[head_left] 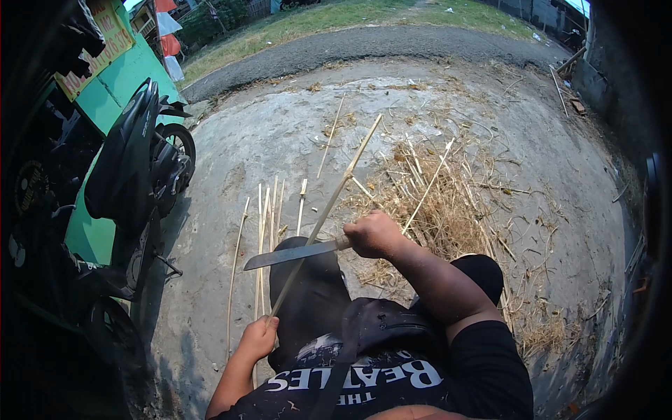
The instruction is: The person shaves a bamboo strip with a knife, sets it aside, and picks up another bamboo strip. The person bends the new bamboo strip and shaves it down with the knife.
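Observation:
My left hand is closed round the lower end of a long bamboo strip. The strip slants up and away to the right across my left knee, with a node partway along it. In my right hand is the wooden handle of a machete. Its grey blade points left and crosses the strip above the knee, apparently against it; the exact contact is hard to make out. Several slim bamboo sticks lie on the ground left of my leg.
A heap of pale shavings with loose sticks spreads to the right. On the left a black motorcycle stands beside a green panel. Beyond the concrete ground runs an asphalt road with grass behind it.

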A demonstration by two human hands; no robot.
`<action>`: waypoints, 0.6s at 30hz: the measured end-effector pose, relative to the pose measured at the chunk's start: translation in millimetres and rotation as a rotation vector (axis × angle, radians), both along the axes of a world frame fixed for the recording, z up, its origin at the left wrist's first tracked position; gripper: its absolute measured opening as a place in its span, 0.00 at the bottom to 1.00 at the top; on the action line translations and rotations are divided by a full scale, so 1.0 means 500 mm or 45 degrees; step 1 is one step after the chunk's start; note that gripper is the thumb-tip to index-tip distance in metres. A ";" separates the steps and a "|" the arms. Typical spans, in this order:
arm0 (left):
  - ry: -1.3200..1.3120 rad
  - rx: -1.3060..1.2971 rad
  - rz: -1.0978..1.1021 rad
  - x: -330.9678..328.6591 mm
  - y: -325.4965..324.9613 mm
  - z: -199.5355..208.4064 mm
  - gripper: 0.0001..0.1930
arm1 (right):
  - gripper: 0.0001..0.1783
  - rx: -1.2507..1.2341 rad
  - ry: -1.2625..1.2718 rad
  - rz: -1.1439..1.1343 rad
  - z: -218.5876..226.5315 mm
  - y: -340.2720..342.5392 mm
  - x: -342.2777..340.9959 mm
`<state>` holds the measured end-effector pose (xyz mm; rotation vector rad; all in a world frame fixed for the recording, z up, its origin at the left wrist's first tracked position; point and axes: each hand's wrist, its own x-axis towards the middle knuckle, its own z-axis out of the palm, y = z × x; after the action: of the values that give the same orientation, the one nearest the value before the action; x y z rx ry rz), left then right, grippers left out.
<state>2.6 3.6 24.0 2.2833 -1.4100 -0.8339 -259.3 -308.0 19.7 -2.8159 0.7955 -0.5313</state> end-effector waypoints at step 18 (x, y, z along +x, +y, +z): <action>-0.137 -0.001 -0.024 -0.019 -0.049 0.031 0.23 | 0.08 0.404 -0.012 -0.346 -0.065 -0.067 -0.023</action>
<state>-7.1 -21.2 39.6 2.3489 -1.4791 -0.7257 -270.9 -341.6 -12.7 -2.4302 1.1573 -0.4118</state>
